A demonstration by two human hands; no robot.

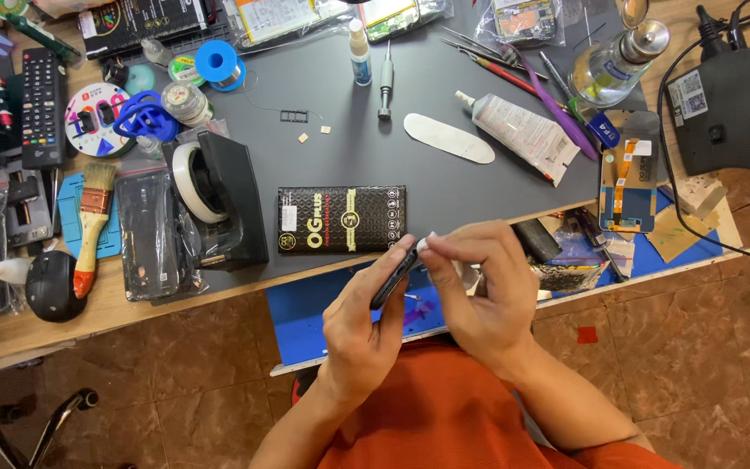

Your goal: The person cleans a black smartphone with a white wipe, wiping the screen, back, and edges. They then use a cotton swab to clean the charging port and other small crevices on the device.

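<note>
My left hand [359, 323] holds a thin black phone [395, 275] on edge, tilted up toward the desk. My right hand [477, 287] is closed over the phone's upper end, pinching a small white piece [424, 242] against it with the fingertips. Both hands hover just in front of the desk's near edge, above a blue mat [305, 313]. A black flat packet with gold print [341, 219] lies on the grey desk mat [375, 148] right behind my hands.
A black tape dispenser [219, 200] stands left of the packet. A glue tube [523, 132], screwdriver [385, 82], tweezers [479, 45], white oval pad [449, 138], glass bottle [618, 56], brush [91, 226], remote [42, 106] and a grey box [731, 104] crowd the desk.
</note>
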